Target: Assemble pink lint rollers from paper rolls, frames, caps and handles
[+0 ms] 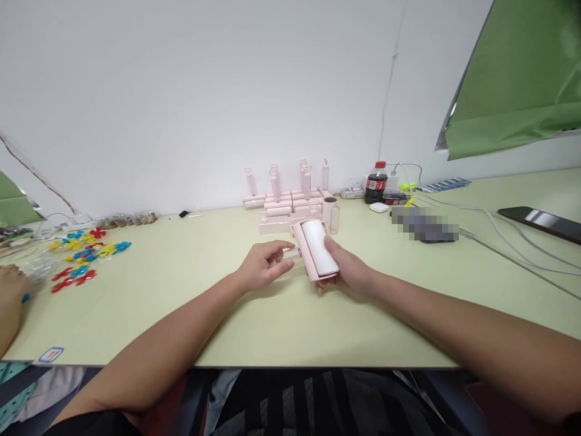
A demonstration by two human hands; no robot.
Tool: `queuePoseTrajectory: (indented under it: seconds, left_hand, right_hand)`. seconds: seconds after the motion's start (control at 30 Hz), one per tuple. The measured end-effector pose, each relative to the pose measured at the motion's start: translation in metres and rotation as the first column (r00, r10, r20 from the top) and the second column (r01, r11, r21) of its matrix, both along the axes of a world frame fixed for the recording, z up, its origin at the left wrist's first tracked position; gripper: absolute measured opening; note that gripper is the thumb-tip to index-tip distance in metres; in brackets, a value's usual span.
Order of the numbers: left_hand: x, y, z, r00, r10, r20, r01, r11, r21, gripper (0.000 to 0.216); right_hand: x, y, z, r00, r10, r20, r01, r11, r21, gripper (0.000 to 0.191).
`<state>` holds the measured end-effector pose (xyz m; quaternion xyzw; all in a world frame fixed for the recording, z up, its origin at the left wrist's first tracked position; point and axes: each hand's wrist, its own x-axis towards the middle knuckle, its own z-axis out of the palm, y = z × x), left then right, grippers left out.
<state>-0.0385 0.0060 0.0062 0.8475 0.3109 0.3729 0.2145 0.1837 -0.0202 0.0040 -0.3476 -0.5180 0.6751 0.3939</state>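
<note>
My right hand (351, 274) grips a pink lint roller case with a white roll (316, 247) in it, held just above the pale green table (272, 321). My left hand (265, 263) is closed in a pinch on a clear handle piece (288, 257) at the case's left side. Behind them stands a group of pink lint roller parts (290, 203) with clear handles upright, stacked near the wall.
A cola bottle (376, 182), a power strip and white cables (499, 230) lie at the back right, a dark phone (540, 221) at the far right. Coloured plastic flower pieces (84, 254) lie at the left, where another person's hand (11, 290) rests.
</note>
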Motion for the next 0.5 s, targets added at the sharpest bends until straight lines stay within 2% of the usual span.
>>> queuePoseTrajectory:
  seconds: [0.03,0.1,0.2,0.27,0.3,0.33,0.4,0.43,0.47,0.5]
  left_hand:
    - [0.004,0.0,-0.002,0.996,-0.025,0.091,0.032,0.996,-0.079,0.033]
    - [0.015,-0.003,-0.006,0.956,-0.073,0.282,0.137,0.967,-0.213,0.038]
    - [0.037,-0.014,-0.011,0.87,-0.172,0.462,0.345,0.882,-0.321,0.044]
    - [0.049,-0.023,-0.012,0.842,-0.233,0.487,0.447,0.807,-0.387,0.04]
    - [0.052,-0.025,-0.012,0.853,-0.25,0.459,0.455,0.786,-0.418,0.038]
    - [0.053,-0.026,-0.01,0.877,-0.259,0.404,0.432,0.791,-0.432,0.038]
    - [0.05,-0.019,-0.004,0.956,-0.199,0.215,0.267,0.893,-0.363,0.043]
    - [0.046,-0.011,0.001,0.989,-0.113,0.099,0.136,0.954,-0.268,0.044]
    - [0.041,0.0,0.007,0.999,0.032,-0.011,-0.033,0.991,-0.131,0.044]
    - [0.035,0.014,0.014,0.975,0.19,-0.119,-0.192,0.981,-0.005,0.041]
  right_hand:
    - [0.0,-0.001,0.002,0.995,0.05,-0.081,-0.05,0.999,-0.004,0.05]
    - [0.001,-0.002,0.003,0.974,0.15,-0.17,-0.143,0.988,0.055,0.043]
    - [0.002,-0.003,-0.001,0.956,0.292,-0.031,-0.28,0.937,0.21,0.023]
    - [0.001,-0.003,-0.008,0.953,0.288,0.093,-0.302,0.913,0.274,0.02]
    - [0.0,-0.002,-0.011,0.962,0.25,0.113,-0.273,0.915,0.298,0.02]
    - [-0.001,-0.001,-0.014,0.974,0.202,0.106,-0.226,0.921,0.317,0.021]
    - [-0.004,0.001,-0.018,0.989,0.128,0.07,-0.144,0.932,0.332,0.026]
    - [-0.005,0.003,-0.018,0.994,0.1,0.054,-0.112,0.937,0.33,0.029]
    - [-0.005,0.004,-0.018,0.996,0.074,0.042,-0.084,0.942,0.325,0.033]
    - [-0.006,0.004,-0.018,0.998,0.053,0.041,-0.063,0.946,0.318,0.036]
